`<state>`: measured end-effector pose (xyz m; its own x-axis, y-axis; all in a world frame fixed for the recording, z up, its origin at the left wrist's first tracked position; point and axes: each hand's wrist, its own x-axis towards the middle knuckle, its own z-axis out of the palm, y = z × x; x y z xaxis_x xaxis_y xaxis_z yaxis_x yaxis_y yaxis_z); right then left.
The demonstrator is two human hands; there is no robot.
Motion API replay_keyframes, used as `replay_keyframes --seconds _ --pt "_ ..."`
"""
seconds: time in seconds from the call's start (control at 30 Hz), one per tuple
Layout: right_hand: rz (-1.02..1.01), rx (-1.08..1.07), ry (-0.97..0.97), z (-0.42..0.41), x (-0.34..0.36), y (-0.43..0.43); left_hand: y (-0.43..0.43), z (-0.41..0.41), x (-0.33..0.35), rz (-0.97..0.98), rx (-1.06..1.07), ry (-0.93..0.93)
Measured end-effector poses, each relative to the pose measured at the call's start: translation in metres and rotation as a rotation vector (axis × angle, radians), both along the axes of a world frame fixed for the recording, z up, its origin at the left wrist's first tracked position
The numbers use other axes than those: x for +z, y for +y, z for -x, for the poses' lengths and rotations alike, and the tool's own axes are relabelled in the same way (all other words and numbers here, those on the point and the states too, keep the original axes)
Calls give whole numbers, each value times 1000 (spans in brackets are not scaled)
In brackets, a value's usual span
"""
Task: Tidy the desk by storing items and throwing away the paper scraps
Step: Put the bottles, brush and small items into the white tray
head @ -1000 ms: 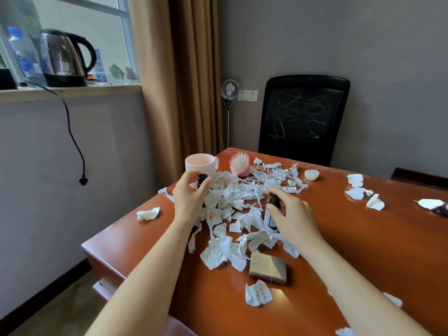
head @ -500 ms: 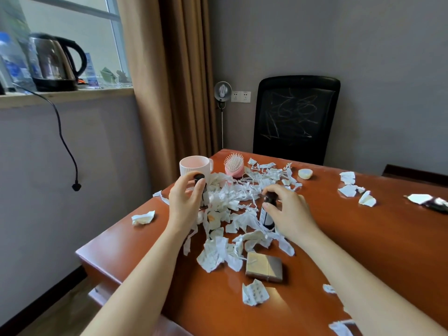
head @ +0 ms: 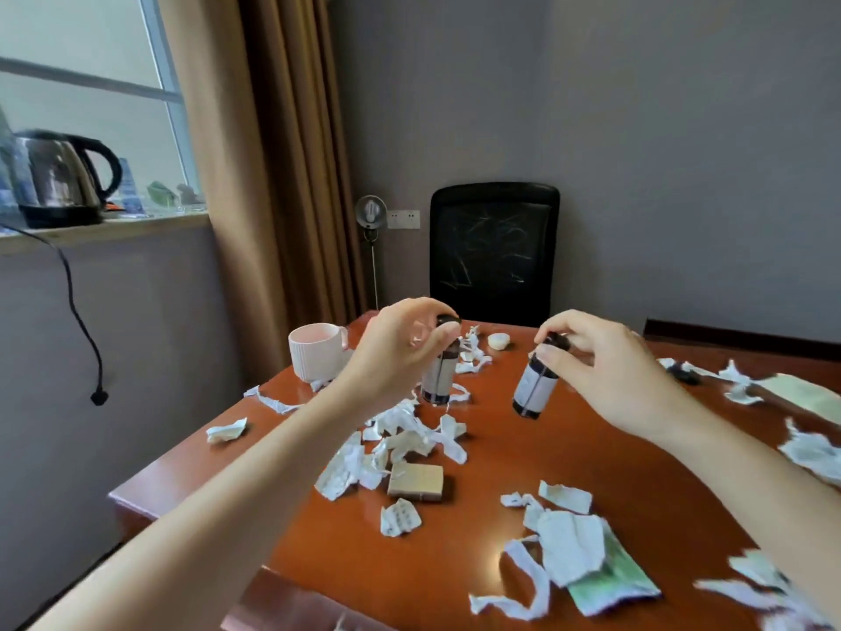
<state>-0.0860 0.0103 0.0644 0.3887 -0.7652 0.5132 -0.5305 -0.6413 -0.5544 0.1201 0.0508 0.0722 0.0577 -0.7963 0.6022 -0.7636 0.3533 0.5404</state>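
We're holding two small dark bottles in the air above the table. Our L hand is pinching the L bottle by its cap w/ curled fingers, and the R hand is pinching the R bottle the same way. Paper scraps are lying strewn across the table below.

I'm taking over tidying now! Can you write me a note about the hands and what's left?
Left hand grips a small dark bottle with a white label by its black cap.
Right hand grips a second such bottle, tilted.
White torn paper scraps litter the reddish wooden desk; the ribbed white mug and tan square box sit there too.
Done: nothing stored in view. Left: all of it.
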Motion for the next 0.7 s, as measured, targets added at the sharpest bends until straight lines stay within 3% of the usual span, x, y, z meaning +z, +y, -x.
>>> replay_keyframes --seconds 0.27,0.53,0.7 --pt "71 -208 114 118 33 40 -2 115 20 -21 -271 -155" --pt "38 -519 149 253 41 35 -30 248 22 -4 -411 -171" --pt "-20 -668 61 334 32 21 -47 327 15 -6 -541 -128"
